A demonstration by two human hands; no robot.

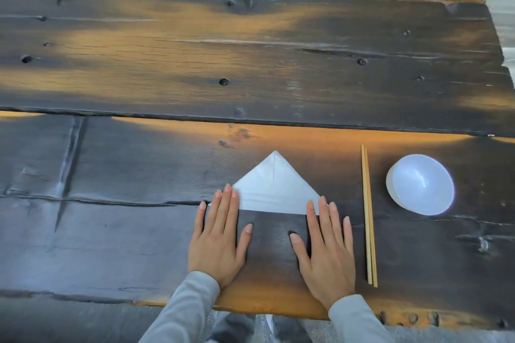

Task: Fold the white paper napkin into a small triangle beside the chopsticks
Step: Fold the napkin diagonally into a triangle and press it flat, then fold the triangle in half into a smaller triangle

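On the bench [139,231]: napkin [274,189] already one large triangle, left of chopsticks [368,214]; smaller folds judged outstanding; left hand [217,239] and right hand [326,248] lay flat, fingers [227,203] released, pinning its corners.

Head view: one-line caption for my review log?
Both hands press a triangular white napkin flat beside chopsticks and a bowl.

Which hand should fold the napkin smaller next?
Probably the left hand: it can swing its corner of the napkin across, while the right hand, nearer the chopsticks, pins the other corner.
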